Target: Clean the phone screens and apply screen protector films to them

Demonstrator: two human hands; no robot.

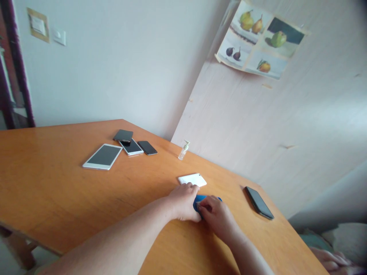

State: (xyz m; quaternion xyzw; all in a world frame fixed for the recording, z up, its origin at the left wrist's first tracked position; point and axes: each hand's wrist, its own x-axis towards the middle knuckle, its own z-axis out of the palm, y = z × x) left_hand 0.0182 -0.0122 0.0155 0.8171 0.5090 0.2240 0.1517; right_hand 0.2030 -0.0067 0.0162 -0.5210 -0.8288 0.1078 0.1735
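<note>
My left hand (pixel 185 202) is closed around the left side of a flat blue object (pixel 202 198), which looks like a phone or its case; both hands cover much of it. Over that blue surface, my right hand (pixel 218 218) is bent with thumb and fingertips pinched together. A small pale bit shows at those fingertips, too little to name. Just beyond my left fingers lies a white phone (pixel 192 179), back side up. A clear pump bottle (pixel 183 151) with a pale green top stands farther back.
On the wooden table (pixel 57 152), a white tablet (pixel 103 157), a white phone (pixel 132 147) and dark devices (pixel 123 135) lie at the back left. Another dark device (pixel 259 203) lies near the right edge. A wall and a leaning board (pixel 258 126) stand behind.
</note>
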